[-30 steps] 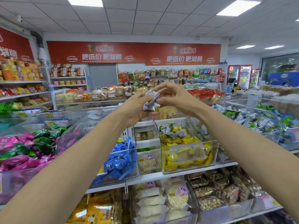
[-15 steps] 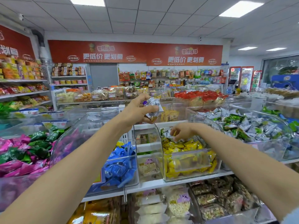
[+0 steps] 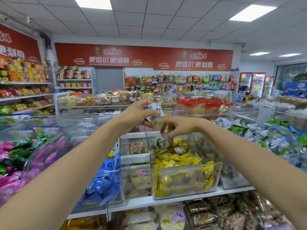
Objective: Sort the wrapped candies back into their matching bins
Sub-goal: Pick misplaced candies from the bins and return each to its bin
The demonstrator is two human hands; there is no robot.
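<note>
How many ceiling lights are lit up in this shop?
4 lit ceiling light panels: one overhead at the top edge, one at upper right, and two smaller ones farther back on the right. Others may lie outside the frame.

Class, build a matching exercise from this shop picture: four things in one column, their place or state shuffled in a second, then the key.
1 left hand
2 right hand
3 blue candies
4 yellow candies

A piled directly below the right hand
B grips white-wrapped candies
C piled beside the left forearm
D blurred, fingers pointing down

Pairs: 1-B, 2-D, 3-C, 4-A
</note>
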